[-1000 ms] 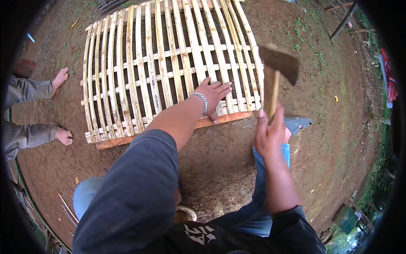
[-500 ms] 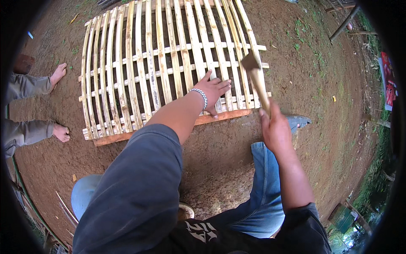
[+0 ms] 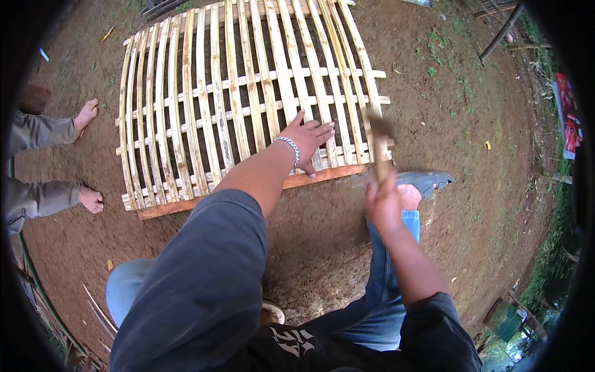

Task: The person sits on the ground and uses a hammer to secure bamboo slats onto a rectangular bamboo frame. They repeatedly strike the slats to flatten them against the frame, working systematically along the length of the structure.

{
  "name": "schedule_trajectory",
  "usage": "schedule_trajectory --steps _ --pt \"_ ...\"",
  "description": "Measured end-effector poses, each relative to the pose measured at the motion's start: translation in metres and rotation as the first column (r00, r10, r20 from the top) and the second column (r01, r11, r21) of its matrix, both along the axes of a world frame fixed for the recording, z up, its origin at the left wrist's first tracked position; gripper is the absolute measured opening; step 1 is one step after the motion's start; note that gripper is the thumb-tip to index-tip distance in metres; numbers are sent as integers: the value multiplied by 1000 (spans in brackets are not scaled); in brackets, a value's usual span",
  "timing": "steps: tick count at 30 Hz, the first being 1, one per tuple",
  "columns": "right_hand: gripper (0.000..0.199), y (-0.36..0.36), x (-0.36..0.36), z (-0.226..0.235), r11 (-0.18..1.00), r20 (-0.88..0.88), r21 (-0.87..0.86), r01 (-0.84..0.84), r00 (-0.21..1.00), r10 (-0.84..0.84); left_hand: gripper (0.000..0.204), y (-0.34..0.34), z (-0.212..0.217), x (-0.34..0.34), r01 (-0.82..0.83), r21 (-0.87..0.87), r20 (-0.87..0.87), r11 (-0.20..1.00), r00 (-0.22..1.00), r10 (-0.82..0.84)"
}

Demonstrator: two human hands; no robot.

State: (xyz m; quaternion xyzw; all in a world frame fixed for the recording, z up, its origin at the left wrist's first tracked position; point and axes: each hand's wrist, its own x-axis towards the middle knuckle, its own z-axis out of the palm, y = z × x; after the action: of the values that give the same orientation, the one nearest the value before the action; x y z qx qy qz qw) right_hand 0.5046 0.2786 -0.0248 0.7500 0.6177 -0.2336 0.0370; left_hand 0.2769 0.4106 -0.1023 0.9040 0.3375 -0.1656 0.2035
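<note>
A panel of pale bamboo slats point(image 3: 186, 62) lies on the ground, its long strips crossing several thinner rails. Along its near edge runs a reddish wooden board point(image 3: 331, 174). My left hand point(image 3: 308, 141) rests flat with fingers spread on the slats near the right front, the thumb reaching down to the board. In my right hand point(image 3: 384, 201) is a hammer point(image 3: 380, 152) with a pale wooden handle, gripped near its lower end. Its dark metal head is blurred and appears over the panel's right front corner. Whether it touches the slats I cannot tell.
Another person's bare feet point(image 3: 90, 198) and grey trouser legs are at the left, beside the panel. My own right foot point(image 3: 427, 183) is just right of the near corner. Brown soil surrounds the panel. A wooden post point(image 3: 502, 34) stands at the upper right.
The hammer has swung from a leftward tilt to nearly upright, and my right hand has moved slightly left and down. My left hand stays on the slats.
</note>
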Motion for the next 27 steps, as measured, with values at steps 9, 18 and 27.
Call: schedule_trajectory --steps 9,18,27 --pt "42 -35 -10 -29 972 -209 201 125 975 -82 129 -6 -3 -2 6 8 -5 1000 1000 -6" --pt "46 -45 -9 -36 993 -82 9 115 990 -114 130 -1 0 -1 14 4 -31 1000 999 -14" --pt "38 -86 9 -20 966 -181 -82 246 949 -258 131 -9 24 20 -3 66 -154 998 988 13"
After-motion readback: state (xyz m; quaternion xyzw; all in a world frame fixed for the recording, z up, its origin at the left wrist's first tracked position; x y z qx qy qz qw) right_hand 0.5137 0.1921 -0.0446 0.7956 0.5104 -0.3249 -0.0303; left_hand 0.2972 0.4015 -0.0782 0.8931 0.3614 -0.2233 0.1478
